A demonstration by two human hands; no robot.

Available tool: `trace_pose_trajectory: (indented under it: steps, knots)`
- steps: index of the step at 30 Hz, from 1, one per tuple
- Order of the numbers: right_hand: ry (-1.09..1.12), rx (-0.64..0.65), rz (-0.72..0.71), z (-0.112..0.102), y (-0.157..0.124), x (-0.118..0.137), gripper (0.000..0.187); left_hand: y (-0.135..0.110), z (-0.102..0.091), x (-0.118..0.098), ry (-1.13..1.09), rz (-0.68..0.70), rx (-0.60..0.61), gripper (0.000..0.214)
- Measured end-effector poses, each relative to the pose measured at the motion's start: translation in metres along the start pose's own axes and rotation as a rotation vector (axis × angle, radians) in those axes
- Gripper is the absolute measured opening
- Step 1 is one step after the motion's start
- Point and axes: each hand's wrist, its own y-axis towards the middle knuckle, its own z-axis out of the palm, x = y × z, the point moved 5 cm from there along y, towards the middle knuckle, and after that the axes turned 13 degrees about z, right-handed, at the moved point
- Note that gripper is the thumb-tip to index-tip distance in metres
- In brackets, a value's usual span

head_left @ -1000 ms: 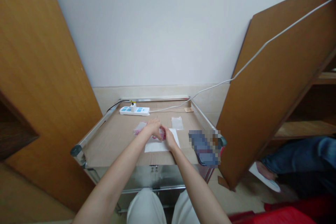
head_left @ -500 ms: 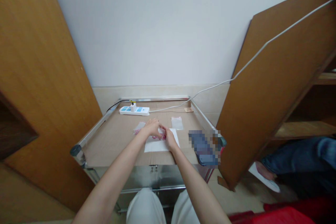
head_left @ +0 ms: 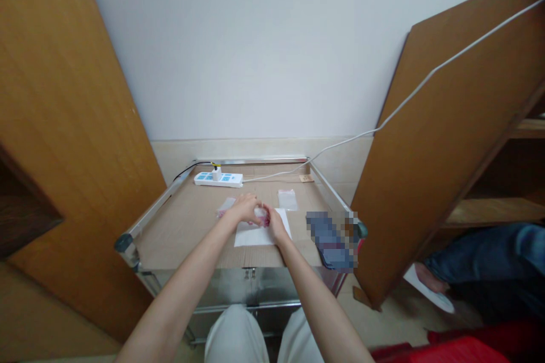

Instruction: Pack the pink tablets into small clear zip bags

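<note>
My left hand [head_left: 244,209] and my right hand [head_left: 275,224] meet over a white sheet of paper [head_left: 259,234] on a cardboard-covered cart top [head_left: 187,227]. Both hands pinch a small pink item in a clear wrapper [head_left: 263,216] between their fingertips. The fingers of each hand are curled round it. What the pink item is cannot be made out. A second small bag with pink contents [head_left: 224,208] lies just left of my left hand.
An empty clear bag [head_left: 287,199] lies behind the paper. A white power strip [head_left: 218,179] with a cable sits at the cart's back edge. A blurred dark object [head_left: 332,238] rests at the right rail. Wooden panels flank the cart; another person's leg [head_left: 481,255] is at the right.
My left hand's fingers have shifted slightly over the pink item; both hands stay in the same place above the paper.
</note>
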Motion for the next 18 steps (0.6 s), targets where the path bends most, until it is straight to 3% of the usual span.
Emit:
trace_pose_trajectory:
  steps: [7, 18]
  knots:
    - [0.013, 0.019, 0.051, 0.003, -0.002, -0.001, 0.038, -0.006, -0.006, 0.001, -0.015, -0.036, -0.079, 0.055]
    - [-0.012, 0.009, -0.053, 0.004, -0.014, 0.015, 0.033, -0.029, 0.008, -0.001, -0.277, -0.228, -0.434, 0.051]
